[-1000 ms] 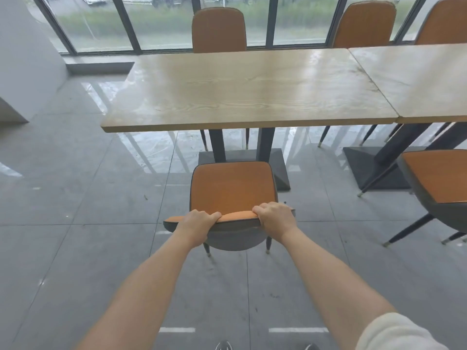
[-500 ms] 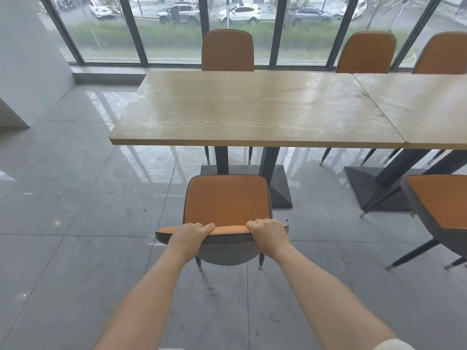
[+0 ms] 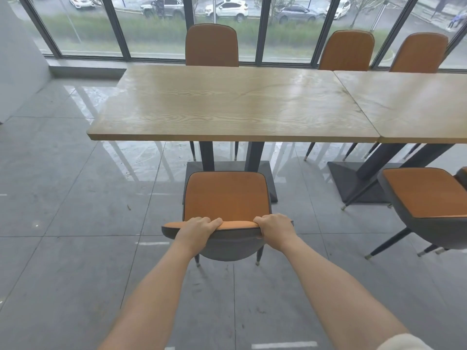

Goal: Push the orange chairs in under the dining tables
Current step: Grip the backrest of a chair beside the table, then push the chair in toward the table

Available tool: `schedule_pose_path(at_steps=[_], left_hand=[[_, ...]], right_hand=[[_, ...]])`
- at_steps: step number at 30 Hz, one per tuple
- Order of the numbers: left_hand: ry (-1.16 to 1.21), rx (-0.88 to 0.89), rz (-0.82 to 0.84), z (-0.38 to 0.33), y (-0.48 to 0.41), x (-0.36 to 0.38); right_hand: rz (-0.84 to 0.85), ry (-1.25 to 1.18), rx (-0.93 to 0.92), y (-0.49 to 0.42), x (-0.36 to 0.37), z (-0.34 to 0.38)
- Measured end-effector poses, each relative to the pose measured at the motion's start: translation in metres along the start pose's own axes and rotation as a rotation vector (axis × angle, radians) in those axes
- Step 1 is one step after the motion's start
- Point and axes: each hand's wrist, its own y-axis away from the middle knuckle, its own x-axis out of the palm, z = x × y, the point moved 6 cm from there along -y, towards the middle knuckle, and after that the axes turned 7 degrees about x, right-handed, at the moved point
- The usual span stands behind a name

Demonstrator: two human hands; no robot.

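Seat (image 3: 226,195) hides orange chair's (image 3: 228,245) front legs; left hand (image 3: 199,229) and right hand (image 3: 275,228) grip its backrest (image 3: 238,225).

Floor (image 3: 63,248): large grey glossy tiles, reflecting window light at upper left. Short white marks (image 3: 152,243) on the tiles at centre left and along the bottom edge. Pale wall (image 3: 15,72) at far left. Dark-framed windows (image 3: 262,29) span the top; beyond them a grass strip (image 3: 151,29) and parked cars (image 3: 226,7), white and grey.
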Motion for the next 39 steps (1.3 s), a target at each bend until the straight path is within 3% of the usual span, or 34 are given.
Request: schedule_pose_path(at_steps=[17, 25, 33, 39], left_hand=[[-0.068, -0.03, 0.096, -0.045, -0.021, -0.003], [-0.025, -0.035, 0.086, -0.059, -0.021, -0.002], [-0.216, -0.005, 0.156, -0.07, -0.019, -0.017], [-0.235, 0.06, -0.011, -0.113, -0.041, -0.043]], right_hand=[[0.024, -0.061, -0.02, 0.012, 0.008, -0.044], [0.024, -0.101, 0.075, 0.028, 0.011, -0.058], [0.143, -0.212, 0.184, 0.051, 0.012, -0.065], [0.072, -0.289, 0.304, 0.076, -0.004, -0.101]])
